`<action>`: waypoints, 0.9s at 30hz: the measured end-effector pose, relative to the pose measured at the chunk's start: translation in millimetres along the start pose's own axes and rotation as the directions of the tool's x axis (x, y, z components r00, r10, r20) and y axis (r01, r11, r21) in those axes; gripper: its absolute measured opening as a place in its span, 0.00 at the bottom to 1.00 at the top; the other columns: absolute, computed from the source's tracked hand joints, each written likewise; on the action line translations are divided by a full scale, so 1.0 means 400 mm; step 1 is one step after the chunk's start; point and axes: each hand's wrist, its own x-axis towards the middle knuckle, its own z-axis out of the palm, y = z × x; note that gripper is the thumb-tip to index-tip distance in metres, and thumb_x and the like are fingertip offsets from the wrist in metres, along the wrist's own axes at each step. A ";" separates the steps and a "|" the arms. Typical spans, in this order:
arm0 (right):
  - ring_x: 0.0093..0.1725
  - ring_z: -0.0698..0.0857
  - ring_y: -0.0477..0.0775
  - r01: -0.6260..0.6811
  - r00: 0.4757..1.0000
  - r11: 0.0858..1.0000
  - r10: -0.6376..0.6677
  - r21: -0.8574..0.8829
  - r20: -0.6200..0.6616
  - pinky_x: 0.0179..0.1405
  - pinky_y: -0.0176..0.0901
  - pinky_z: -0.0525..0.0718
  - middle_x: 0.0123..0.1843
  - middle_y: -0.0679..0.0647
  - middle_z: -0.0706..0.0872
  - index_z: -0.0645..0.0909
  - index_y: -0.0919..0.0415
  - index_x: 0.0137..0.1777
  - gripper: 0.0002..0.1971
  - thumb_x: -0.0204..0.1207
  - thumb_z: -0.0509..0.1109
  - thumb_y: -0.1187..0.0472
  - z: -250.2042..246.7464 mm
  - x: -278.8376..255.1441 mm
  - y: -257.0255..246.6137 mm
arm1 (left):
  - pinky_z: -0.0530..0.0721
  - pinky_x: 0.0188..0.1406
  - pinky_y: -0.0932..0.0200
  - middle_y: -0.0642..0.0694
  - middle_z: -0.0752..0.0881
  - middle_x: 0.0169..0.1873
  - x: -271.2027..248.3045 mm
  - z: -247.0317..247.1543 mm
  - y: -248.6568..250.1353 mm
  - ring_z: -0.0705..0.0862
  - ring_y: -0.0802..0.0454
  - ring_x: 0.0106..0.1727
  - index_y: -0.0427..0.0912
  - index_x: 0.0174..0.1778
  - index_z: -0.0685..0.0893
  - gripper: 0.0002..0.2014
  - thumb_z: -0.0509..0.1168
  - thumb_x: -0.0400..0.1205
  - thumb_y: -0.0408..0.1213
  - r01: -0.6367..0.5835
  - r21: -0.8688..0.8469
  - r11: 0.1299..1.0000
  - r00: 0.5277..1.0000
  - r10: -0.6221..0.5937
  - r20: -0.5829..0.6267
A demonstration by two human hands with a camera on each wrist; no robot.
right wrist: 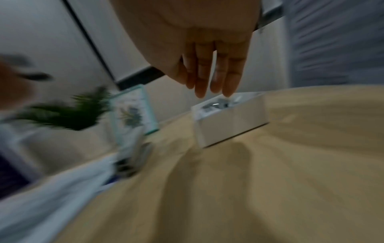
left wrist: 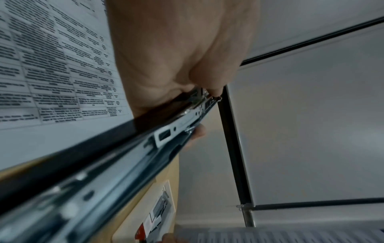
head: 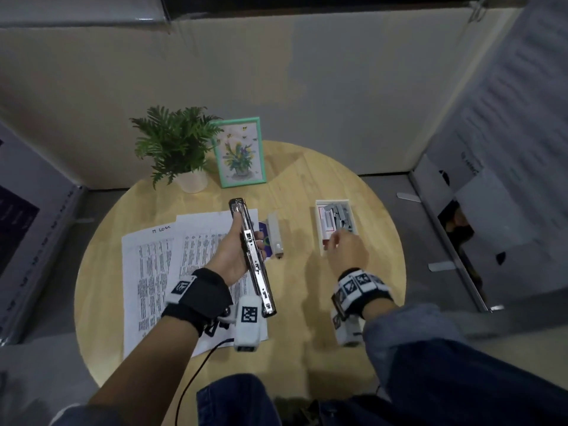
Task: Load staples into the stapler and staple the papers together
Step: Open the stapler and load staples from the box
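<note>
Gripping the opened stapler (head: 252, 256) above the papers (head: 159, 265), the left hand (head: 236, 256) curls round it. Right hand (head: 345, 250), fingers straight and holding nothing, reaches over the staple box (head: 319, 241).

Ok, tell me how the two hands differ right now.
The left hand grips the opened stapler, raised above the papers; the right hand holds nothing. The left hand's fingers curl round the stapler's metal body, while the right hand's fingers are straight, reaching into the white staple box. Both wear a wrist camera band.
</note>
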 end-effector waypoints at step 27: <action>0.49 0.86 0.68 -0.123 0.982 0.990 0.113 0.062 0.150 0.45 0.50 0.82 0.49 0.68 0.89 0.85 0.69 0.48 0.13 0.78 0.66 0.57 0.016 0.306 0.059 | 0.82 0.20 0.62 0.47 0.78 0.32 0.092 0.057 -0.055 0.79 0.55 0.21 0.42 0.51 0.75 0.24 0.50 0.86 0.61 0.049 0.097 0.994 0.998 -0.045 -0.050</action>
